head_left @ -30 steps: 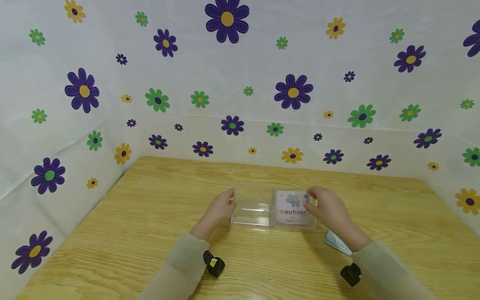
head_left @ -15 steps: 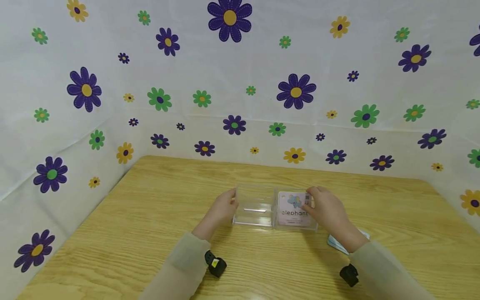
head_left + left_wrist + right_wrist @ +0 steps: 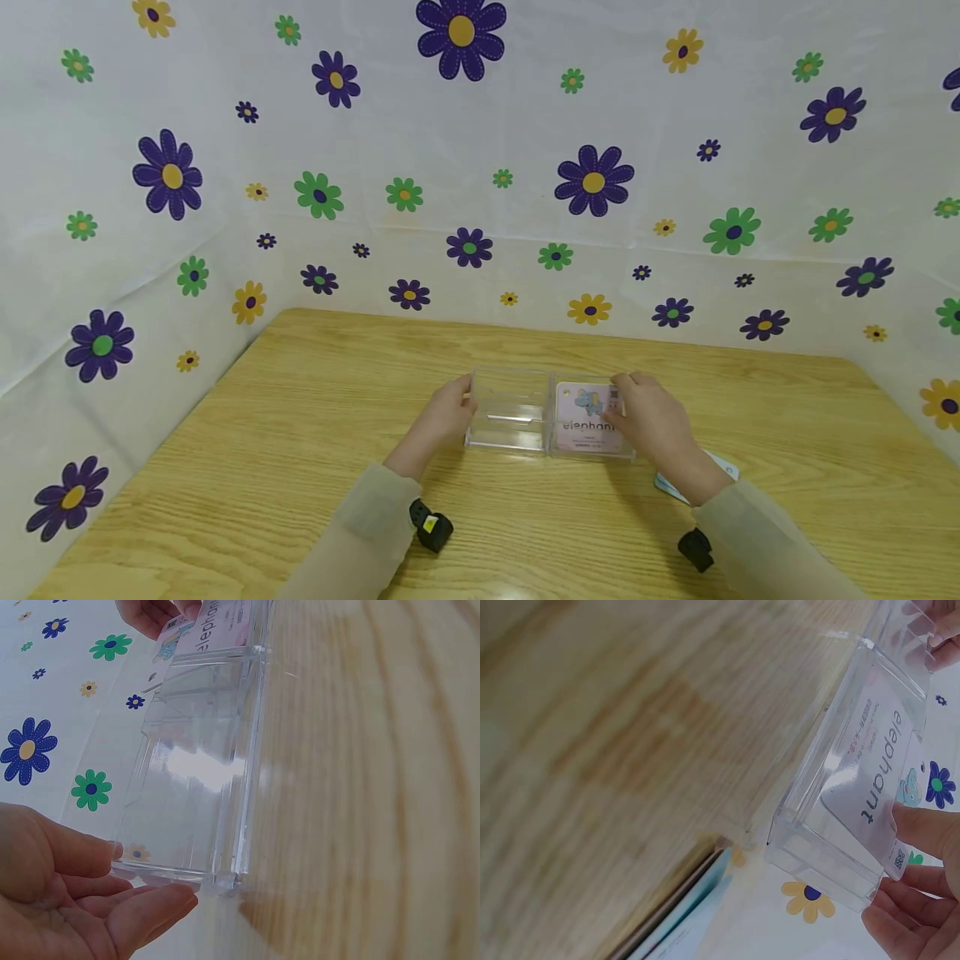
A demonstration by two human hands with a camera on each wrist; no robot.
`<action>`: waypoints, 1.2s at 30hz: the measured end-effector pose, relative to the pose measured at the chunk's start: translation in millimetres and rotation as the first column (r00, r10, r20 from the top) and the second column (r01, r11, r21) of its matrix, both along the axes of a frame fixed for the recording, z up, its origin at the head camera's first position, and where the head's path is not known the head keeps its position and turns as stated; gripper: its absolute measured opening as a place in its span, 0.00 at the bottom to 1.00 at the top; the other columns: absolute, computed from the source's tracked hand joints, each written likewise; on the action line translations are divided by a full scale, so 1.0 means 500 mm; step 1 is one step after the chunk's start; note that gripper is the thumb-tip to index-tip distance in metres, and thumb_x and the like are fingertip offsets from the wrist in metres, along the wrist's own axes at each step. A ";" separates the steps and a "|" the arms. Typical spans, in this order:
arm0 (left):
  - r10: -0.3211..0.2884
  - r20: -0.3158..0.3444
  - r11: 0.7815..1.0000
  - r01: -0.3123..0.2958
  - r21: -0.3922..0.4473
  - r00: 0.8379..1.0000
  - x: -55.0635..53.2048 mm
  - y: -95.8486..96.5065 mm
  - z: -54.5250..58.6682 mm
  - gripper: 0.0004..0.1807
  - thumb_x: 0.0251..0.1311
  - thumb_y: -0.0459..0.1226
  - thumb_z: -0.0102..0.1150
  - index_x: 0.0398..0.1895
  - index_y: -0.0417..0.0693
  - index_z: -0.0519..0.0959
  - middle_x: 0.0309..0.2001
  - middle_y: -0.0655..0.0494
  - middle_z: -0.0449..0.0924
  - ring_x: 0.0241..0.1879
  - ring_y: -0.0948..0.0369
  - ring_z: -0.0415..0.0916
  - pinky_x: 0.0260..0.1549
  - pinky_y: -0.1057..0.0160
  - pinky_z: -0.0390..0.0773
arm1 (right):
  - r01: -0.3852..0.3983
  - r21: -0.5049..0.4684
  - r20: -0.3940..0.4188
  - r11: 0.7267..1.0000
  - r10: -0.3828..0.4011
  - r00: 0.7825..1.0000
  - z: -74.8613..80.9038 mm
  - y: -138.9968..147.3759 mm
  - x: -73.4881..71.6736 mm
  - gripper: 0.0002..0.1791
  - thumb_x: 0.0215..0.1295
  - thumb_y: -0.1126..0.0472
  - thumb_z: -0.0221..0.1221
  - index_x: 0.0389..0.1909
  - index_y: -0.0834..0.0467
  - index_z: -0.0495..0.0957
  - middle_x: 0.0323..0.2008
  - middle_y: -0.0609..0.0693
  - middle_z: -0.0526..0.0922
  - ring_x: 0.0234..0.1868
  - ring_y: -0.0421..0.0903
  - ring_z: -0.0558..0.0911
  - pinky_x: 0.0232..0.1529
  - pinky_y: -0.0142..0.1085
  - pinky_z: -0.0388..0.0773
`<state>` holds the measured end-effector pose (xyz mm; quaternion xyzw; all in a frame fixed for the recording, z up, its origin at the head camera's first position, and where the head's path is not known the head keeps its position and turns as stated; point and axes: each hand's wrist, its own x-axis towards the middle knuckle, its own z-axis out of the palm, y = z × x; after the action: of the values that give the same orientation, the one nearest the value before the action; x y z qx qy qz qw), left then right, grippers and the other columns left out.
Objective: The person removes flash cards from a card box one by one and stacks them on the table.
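A clear plastic box with two compartments stands on the table, its open top facing up. My left hand grips its left end, thumb at the upper edge and fingers against the outside, as the left wrist view shows. A pink card printed "elephant" with a blue elephant stands in the right compartment, leaning back. My right hand pinches this card by its right edge, the thumb on its printed face. Some right-hand fingers lie by the box's right end. The left compartment holds nothing visible.
Light blue cards lie in a small stack on the wooden table, partly hidden under my right forearm. A white cloth with printed flowers hangs behind and along the sides. Each wrist wears a small black camera.
The elephant card has sunk slightly in the right compartment, its lettering now crossing the front wall's upper edge. My right forearm has shifted a little left, uncovering more blue cards. My left hand stays put.
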<state>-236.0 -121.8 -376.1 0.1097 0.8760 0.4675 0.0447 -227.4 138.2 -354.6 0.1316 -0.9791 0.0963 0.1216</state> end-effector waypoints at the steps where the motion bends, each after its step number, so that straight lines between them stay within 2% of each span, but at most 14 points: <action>1: 0.002 0.003 1.000 -0.002 -0.002 1.000 0.000 0.000 0.001 0.24 0.64 0.28 0.39 0.63 0.31 0.54 0.61 0.37 0.57 0.55 0.43 0.62 0.51 0.49 0.66 | 0.000 0.004 -0.002 1.000 0.000 1.000 -0.001 0.000 -0.001 0.26 0.48 0.60 0.66 0.47 0.68 0.71 0.41 0.61 0.76 0.41 0.55 0.75 0.34 0.46 0.77; 8: 0.012 0.016 1.000 -0.012 -0.010 1.000 0.001 0.002 0.002 0.24 0.64 0.28 0.39 0.63 0.31 0.54 0.61 0.36 0.57 0.55 0.44 0.62 0.51 0.50 0.66 | -0.014 0.004 -0.022 1.000 0.014 1.000 -0.003 -0.001 0.000 0.25 0.48 0.60 0.66 0.46 0.68 0.72 0.41 0.61 0.76 0.42 0.55 0.75 0.36 0.46 0.77; 27: 0.009 0.012 1.000 -0.009 -0.005 1.000 0.000 0.002 0.002 0.23 0.64 0.28 0.39 0.63 0.32 0.55 0.60 0.37 0.58 0.55 0.43 0.63 0.50 0.50 0.67 | -0.015 -0.035 -0.009 0.999 0.015 1.000 -0.004 0.003 -0.005 0.23 0.48 0.61 0.66 0.44 0.67 0.73 0.38 0.60 0.76 0.36 0.52 0.76 0.31 0.43 0.77; 36: 0.012 0.010 1.000 -0.012 -0.003 1.000 -0.002 0.001 0.001 0.24 0.64 0.28 0.39 0.63 0.32 0.55 0.61 0.37 0.58 0.55 0.44 0.63 0.51 0.50 0.66 | -0.007 -0.073 0.020 0.997 0.009 1.000 -0.004 0.005 -0.008 0.23 0.49 0.62 0.65 0.45 0.67 0.72 0.39 0.60 0.76 0.37 0.52 0.77 0.34 0.44 0.77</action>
<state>-237.2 -121.2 -375.7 0.1018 0.8771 0.4672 0.0465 -231.5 140.5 -356.6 0.1301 -0.9755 0.1339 0.1162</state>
